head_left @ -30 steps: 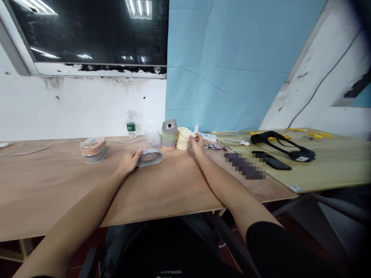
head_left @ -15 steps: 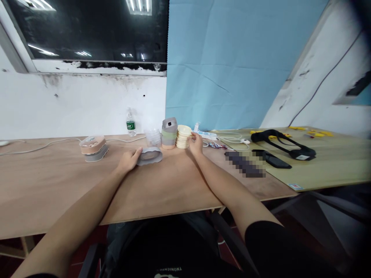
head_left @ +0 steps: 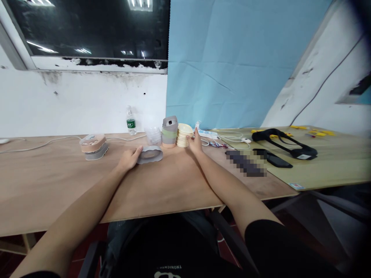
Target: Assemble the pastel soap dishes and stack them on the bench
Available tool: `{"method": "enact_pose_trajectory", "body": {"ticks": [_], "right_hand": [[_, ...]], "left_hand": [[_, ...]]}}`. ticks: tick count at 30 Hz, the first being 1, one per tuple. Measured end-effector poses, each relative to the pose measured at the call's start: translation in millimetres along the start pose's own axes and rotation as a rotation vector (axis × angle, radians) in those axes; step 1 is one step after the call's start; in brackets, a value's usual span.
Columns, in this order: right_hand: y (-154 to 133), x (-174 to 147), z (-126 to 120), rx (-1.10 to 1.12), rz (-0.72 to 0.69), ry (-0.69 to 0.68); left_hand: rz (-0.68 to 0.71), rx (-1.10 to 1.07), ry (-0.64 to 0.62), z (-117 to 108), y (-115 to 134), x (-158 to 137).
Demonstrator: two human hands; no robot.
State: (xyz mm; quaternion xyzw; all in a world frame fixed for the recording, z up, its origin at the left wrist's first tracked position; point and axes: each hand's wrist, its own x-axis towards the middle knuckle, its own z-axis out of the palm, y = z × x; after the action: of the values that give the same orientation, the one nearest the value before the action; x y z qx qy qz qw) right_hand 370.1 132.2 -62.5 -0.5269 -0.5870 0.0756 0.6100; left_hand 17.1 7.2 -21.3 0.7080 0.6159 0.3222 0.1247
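Note:
My left hand (head_left: 129, 158) is closed on the edge of a grey shallow dish with a wavy rim (head_left: 150, 155), its hollow side facing me, near the tabletop. My right hand (head_left: 195, 142) is beside a stack of cream-coloured shallow cups (head_left: 183, 136). Its thumb points up, apart from the fingers, and the fingertips reach the stack's right side. I cannot make out anything in this hand. Left of the cream stack stands a stack of grey, green and peach containers (head_left: 169, 132), with clear plastic cups (head_left: 152, 136) next to it.
Peach and grey wavy-edged pieces (head_left: 93, 146) lie stacked at left. A water bottle (head_left: 130, 121) stands by the wall. White cables (head_left: 237, 138), a dark phone-like slab (head_left: 274, 158) and a black strapped frame (head_left: 285, 144) lie at right on the wooden table (head_left: 162, 189).
My right thumb has lifted away from the cream stack's rim and now points up. My left hand and the grey dish stay nearly in place. The view has shifted slightly.

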Motion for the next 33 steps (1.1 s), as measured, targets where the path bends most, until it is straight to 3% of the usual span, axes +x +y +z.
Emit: {"method": "enact_pose_trajectory", "body": {"ticks": [5,7,9,14,20,23,25,30,33], "right_hand": [[-11,-5,-9,-0.045,-0.005,0.138],[-22,-7,-14,-0.098,-0.088,0.216],[-35,-11,-18,-0.136,-0.233,0.201],[-77,-36,-9,-0.168,-0.616,-0.149],[-119,-78,23,-0.222,-0.847,-0.662],[-121,-85,31,-0.265,-0.903,-0.792],[-115,-84,32,-0.275,-0.888,-0.806],[-95,-73,30,-0.276,-0.765,-0.714],[-91,-69,29,-0.288,-0.749,-0.709]], "left_hand": [[0.000,0.026,0.006,1,-1,1],[0.028,0.029,0.008,2,-3,2],[0.083,-0.002,0.000,3,-6,5],[0.156,-0.164,-0.022,13,-15,10],[0.168,-0.284,-0.002,20,-16,9],[0.253,-0.079,0.114,6,-18,10],[0.278,0.093,0.262,-9,-23,13],[-0.049,0.296,0.685,-53,-51,12],[-0.246,0.313,0.788,-70,-77,8]]}}
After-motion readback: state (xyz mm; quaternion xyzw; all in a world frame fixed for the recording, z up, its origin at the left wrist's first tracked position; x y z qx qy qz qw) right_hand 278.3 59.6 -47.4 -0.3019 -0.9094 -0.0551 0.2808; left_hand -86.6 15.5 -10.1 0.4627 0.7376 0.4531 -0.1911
